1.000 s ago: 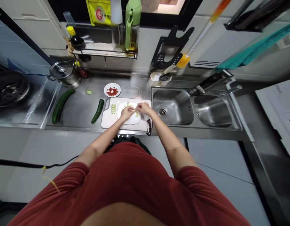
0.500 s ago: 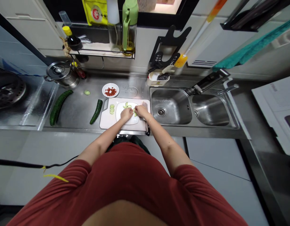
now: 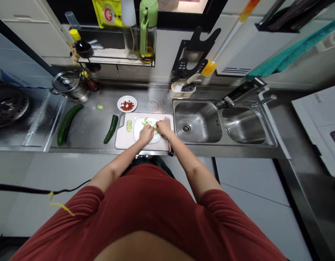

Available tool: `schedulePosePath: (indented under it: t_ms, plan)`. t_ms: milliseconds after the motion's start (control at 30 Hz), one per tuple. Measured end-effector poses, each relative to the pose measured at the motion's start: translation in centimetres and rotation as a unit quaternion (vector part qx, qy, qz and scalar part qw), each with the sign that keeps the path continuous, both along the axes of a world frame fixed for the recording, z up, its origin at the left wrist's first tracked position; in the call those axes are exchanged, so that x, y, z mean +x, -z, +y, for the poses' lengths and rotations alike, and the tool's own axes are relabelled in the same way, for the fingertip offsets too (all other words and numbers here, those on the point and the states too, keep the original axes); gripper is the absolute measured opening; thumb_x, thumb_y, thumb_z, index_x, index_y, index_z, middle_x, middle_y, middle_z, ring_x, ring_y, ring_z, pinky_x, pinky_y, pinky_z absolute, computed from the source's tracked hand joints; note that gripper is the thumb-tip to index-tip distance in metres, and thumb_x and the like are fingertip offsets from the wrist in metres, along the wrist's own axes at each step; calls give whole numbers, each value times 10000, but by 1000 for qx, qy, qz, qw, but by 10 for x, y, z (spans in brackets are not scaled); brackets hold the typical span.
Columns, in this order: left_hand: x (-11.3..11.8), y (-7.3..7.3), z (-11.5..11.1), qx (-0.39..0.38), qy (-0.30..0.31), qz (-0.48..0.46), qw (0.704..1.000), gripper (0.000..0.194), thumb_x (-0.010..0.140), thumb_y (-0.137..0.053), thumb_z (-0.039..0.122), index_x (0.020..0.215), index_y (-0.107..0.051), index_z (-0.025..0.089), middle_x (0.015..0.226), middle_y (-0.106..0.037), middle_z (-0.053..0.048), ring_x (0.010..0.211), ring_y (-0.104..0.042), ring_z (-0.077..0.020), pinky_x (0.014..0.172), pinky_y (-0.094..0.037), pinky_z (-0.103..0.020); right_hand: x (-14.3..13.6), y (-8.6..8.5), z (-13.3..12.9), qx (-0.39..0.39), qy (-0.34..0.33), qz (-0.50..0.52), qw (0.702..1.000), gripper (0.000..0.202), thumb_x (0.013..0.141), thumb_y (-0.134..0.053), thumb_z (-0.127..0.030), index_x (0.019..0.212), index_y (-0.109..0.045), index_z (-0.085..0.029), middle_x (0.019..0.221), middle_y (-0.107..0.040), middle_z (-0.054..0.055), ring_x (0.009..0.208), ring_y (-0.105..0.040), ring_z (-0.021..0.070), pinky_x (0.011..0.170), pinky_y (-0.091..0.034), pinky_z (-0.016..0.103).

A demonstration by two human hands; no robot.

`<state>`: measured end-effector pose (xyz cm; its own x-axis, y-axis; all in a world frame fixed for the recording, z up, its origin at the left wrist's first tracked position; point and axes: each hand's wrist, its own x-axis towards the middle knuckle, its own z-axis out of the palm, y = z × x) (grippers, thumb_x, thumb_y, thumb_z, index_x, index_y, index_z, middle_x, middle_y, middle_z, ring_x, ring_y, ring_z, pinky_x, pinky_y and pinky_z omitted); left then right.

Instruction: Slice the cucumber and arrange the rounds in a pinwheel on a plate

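A white square plate [image 3: 138, 132] lies on the pale cutting board [image 3: 123, 141], with thin cucumber slices [image 3: 146, 120] along its far side. My left hand [image 3: 147, 133] is over the middle of the plate, its fingers bent close together; whether it holds anything is hidden. At the plate's right side, my right hand [image 3: 163, 127] has its fingertips pinched on a cucumber slice [image 3: 155, 127]. A few more slices [image 3: 129, 125] lie on the board's left part. Partly under my right hand is a knife [image 3: 171, 149], its black handle toward the front edge.
Left of the board lie a cut cucumber [image 3: 111, 129], a long cucumber [image 3: 68, 123] and a cucumber end [image 3: 100, 107]. Behind are a plate of red pieces [image 3: 127, 104] and a steel pot [image 3: 70, 86]. A double sink [image 3: 197, 123] is at the right.
My left hand has shifted slightly, its fingers now farther from the right fingertips. My right hand stays almost in place at the slices.
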<state>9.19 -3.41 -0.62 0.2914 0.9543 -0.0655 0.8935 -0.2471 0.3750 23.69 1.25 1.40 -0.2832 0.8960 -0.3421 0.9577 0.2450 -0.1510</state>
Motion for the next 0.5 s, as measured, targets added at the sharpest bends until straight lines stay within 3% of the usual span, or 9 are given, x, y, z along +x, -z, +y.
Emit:
schedulePosePath:
  t_ms: [200,500]
  plan:
    - [-1,4,-12,36,77,40,996,389,937,-393,217,1275,-586,216,1155,-582,-106,1094,-468,-242,867,-448,-339,1,-4,-2,-11,20,8,1000,300,931,-468,-249,1179,-598,-144,1203,-567,170,1089,-524,251,880,-414,346]
    - [-3,-2,-8,6,107,65,992,402,945,-378,234,1295,-575,222,1179,-575,-119,1106,-458,-250,862,-443,-358,9,0,-4,-7,47,46,998,243,919,-481,-239,1106,-621,-172,1160,-572,134,1044,-530,239,863,-419,326]
